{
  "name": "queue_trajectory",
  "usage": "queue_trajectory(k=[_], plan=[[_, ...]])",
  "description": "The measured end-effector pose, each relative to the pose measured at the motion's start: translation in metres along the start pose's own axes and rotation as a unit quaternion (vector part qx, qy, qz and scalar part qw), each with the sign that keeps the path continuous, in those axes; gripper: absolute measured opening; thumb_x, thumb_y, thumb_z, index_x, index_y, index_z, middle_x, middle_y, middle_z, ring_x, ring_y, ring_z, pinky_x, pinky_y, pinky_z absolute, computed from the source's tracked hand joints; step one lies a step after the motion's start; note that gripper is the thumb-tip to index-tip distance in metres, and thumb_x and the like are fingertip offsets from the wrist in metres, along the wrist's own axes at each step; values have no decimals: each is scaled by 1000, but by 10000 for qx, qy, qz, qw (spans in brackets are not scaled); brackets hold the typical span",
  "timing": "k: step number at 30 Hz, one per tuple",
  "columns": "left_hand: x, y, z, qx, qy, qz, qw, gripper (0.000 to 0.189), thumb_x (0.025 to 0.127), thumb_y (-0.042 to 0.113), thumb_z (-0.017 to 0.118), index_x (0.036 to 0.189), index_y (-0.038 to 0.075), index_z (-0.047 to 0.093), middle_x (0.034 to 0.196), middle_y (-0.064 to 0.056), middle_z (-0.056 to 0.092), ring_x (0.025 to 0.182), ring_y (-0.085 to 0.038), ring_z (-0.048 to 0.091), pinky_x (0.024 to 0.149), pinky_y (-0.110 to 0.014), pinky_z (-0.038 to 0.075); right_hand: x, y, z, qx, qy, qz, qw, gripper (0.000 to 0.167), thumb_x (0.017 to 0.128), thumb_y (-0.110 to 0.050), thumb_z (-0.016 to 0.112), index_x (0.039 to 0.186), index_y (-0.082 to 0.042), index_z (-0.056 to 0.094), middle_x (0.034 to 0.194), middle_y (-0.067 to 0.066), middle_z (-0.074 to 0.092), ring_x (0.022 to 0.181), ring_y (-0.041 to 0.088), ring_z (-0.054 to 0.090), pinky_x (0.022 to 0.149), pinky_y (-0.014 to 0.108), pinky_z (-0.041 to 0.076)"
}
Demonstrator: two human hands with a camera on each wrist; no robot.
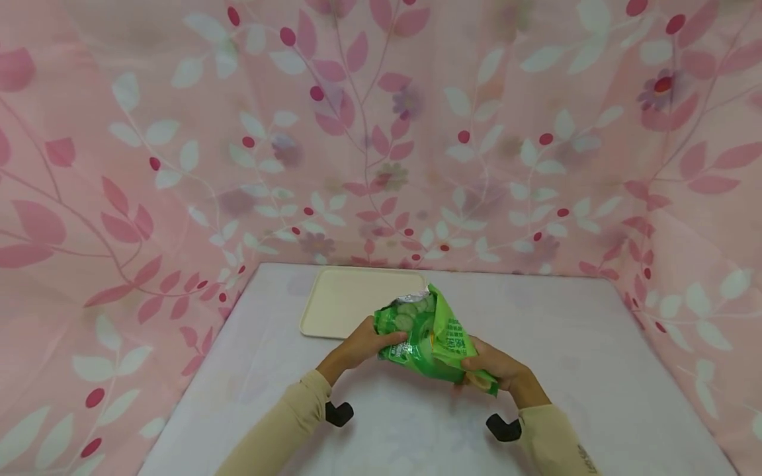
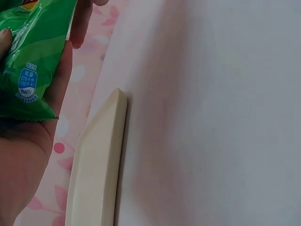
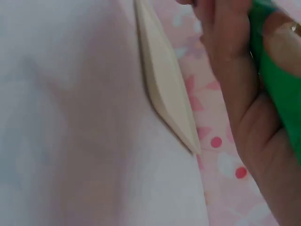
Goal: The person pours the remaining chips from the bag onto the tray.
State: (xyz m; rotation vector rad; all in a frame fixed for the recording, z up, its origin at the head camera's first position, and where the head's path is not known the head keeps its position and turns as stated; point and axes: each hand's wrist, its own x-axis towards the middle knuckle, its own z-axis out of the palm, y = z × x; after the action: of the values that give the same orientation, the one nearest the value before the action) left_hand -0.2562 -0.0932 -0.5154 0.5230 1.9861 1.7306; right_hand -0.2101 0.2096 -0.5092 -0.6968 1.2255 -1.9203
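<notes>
Both hands hold a green snack bag above the near half of the table, in front of a cream tray. Silvery lining shows along the bag's far upper edge, and pale round slices are printed on its front. My left hand grips the bag's left side, thumb across the front; the left wrist view shows the bag's printed corner against the left palm. On the other side, my right hand pinches the lower right end. In the right wrist view the right hand curls round the green film.
The cream rectangular tray lies flat at the back left of the white-covered table. Pink floral cloth hangs behind the table and along both sides. A black strap end sticks out by the left wrist, another by the right.
</notes>
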Motion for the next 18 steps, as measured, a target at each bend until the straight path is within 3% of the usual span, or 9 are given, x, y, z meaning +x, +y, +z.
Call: queue_trajectory(k=[4,9,14,18], plan=[[-1,1,0,185,-139,120,9997,49,87,39,74,127,14,61,113,-2,68,104,-16,62,88,-33,50,5,6,5,-963,489,202,9939,33,88,-8,71,116,0,55,94,20,69,71,24,65,58,34,52],[-1,3,-3,203,-311,149,9992,52,85,39,76,128,15,60,116,-2,67,108,-16,60,92,-33,48,8,11,8,-1601,929,409,9819,32,85,-3,74,113,2,60,88,28,69,67,24,61,49,31,45],[-1,-4,-5,54,-385,50,9992,59,76,30,86,128,15,62,119,-2,66,111,-19,60,94,-34,48,8,11,10,-2147,1219,265,9687,29,82,-5,78,106,2,63,83,22,70,66,29,66,53,37,52],[-6,-13,-5,300,-168,-117,9993,50,71,29,89,115,16,70,109,1,71,103,-15,63,88,-32,50,8,11,10,-2795,1381,228,9499,26,82,-11,79,101,-1,65,79,16,70,69,38,67,59,40,56]])
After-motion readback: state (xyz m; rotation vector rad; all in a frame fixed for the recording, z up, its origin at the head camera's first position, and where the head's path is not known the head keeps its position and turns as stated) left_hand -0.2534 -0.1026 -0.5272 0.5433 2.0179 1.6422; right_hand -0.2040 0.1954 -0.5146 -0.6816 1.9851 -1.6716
